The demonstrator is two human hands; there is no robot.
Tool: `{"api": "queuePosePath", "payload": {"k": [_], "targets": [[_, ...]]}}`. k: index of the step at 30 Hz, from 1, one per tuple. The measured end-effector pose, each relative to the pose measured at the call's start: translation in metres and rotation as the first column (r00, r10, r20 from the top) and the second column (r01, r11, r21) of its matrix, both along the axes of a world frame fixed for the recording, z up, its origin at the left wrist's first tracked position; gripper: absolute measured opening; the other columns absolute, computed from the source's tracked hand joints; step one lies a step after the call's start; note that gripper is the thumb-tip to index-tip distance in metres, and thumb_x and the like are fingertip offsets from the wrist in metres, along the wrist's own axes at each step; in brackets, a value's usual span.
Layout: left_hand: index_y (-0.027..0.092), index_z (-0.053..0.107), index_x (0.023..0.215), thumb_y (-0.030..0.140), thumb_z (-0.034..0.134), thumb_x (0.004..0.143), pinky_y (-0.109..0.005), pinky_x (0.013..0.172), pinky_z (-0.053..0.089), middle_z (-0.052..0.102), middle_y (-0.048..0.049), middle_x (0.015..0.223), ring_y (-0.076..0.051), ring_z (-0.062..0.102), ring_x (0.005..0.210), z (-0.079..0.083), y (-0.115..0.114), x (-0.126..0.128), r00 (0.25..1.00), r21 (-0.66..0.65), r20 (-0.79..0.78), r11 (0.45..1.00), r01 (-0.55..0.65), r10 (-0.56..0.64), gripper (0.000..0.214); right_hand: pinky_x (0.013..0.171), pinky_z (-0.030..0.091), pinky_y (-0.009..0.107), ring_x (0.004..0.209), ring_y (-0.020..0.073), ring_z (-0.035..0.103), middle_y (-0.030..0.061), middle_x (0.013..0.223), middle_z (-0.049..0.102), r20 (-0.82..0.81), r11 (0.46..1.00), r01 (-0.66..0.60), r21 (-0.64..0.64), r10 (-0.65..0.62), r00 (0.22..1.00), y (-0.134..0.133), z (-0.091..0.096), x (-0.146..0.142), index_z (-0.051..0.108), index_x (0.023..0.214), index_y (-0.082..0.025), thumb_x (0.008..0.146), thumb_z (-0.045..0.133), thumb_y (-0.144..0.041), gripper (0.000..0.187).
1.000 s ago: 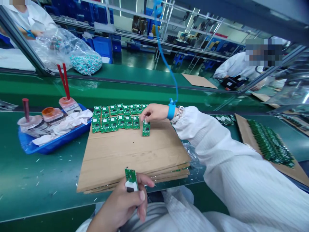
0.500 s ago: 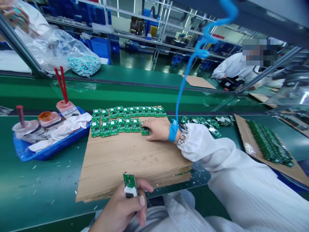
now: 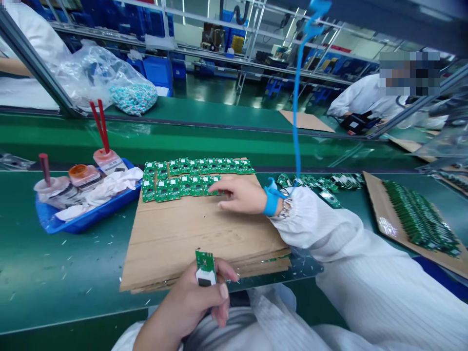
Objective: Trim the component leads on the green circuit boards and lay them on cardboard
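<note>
In my left hand (image 3: 197, 297), low at the front edge of the bench, a small green circuit board (image 3: 205, 263) with a white part is gripped between thumb and fingers. My right hand (image 3: 241, 195) wears a blue wrist strap (image 3: 271, 197). Its thumb and fingers are apart, and the index fingertip lies at the last circuit board (image 3: 211, 184) of the front row. Two rows of green boards (image 3: 185, 185) lie side by side along the far part of a brown cardboard sheet (image 3: 175, 234), which tops a stack of such sheets.
A blue tray (image 3: 82, 225) at left holds bottles, red sticks and white cloth. To the right lie loose boards (image 3: 331, 197) and a cardboard sheet (image 3: 376, 202) covered with stacked boards. A blue coiled cord (image 3: 296, 112) hangs to my wrist. Two people in white sit across the bench.
The board under my right fingers has moved left against the front row, and those fingers have loosened from it. My left hand still holds its board. The whole view has shifted slightly.
</note>
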State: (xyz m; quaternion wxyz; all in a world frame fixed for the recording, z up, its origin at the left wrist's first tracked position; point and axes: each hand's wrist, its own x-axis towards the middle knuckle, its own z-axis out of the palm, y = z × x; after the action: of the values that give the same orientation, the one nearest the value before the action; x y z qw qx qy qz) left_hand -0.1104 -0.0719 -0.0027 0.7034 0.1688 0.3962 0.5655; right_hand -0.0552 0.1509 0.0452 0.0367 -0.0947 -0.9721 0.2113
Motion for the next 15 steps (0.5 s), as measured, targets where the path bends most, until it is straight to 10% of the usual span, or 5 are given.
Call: {"api": "queuePosePath", "payload": {"k": [5, 11, 15], "targets": [[0.013, 0.065, 0.075, 0.04, 0.082, 0.057, -0.013, 0.035, 0.037, 0.062, -0.0021, 0.044, -0.008, 0.052, 0.033, 0.0, 0.007, 0.004, 0.981, 0.072, 0.115, 0.986, 0.148, -0.156, 0.037, 0.073, 0.047, 0.021, 0.077, 0.0093, 0.055, 0.0063, 0.094, 0.06, -0.239, 0.781, -0.497, -0.378, 0.436, 0.868, -0.035, 0.015, 0.021, 0.066, 0.101, -0.013, 0.079, 0.057, -0.019, 0.024], [0.011, 0.069, 0.083, 0.03, 0.075, 0.068, -0.014, 0.03, 0.042, 0.064, -0.0026, 0.047, -0.009, 0.052, 0.031, -0.023, 0.008, 0.016, 0.836, 0.272, 0.444, 0.938, 0.216, -0.321, 0.025, 0.076, 0.045, 0.017, 0.079, 0.008, 0.056, 0.0066, 0.09, 0.058, -0.296, 0.658, -0.633, -0.406, 0.561, 0.773, -0.045, 0.014, 0.029, 0.069, 0.081, -0.01, 0.077, 0.062, -0.015, 0.009], [0.013, 0.066, 0.103, 0.053, 0.061, 0.077, -0.015, 0.039, 0.049, 0.072, -0.0081, 0.065, -0.014, 0.066, 0.047, -0.027, 0.011, 0.02, 0.769, 0.319, 0.521, 0.92, 0.227, -0.37, 0.048, 0.07, 0.045, 0.016, 0.074, 0.0079, 0.057, 0.0058, 0.08, 0.061, -0.211, 0.594, -0.576, -0.562, 0.57, 0.794, -0.029, 0.019, 0.027, 0.068, 0.076, -0.009, 0.078, 0.062, -0.017, 0.01]]}}
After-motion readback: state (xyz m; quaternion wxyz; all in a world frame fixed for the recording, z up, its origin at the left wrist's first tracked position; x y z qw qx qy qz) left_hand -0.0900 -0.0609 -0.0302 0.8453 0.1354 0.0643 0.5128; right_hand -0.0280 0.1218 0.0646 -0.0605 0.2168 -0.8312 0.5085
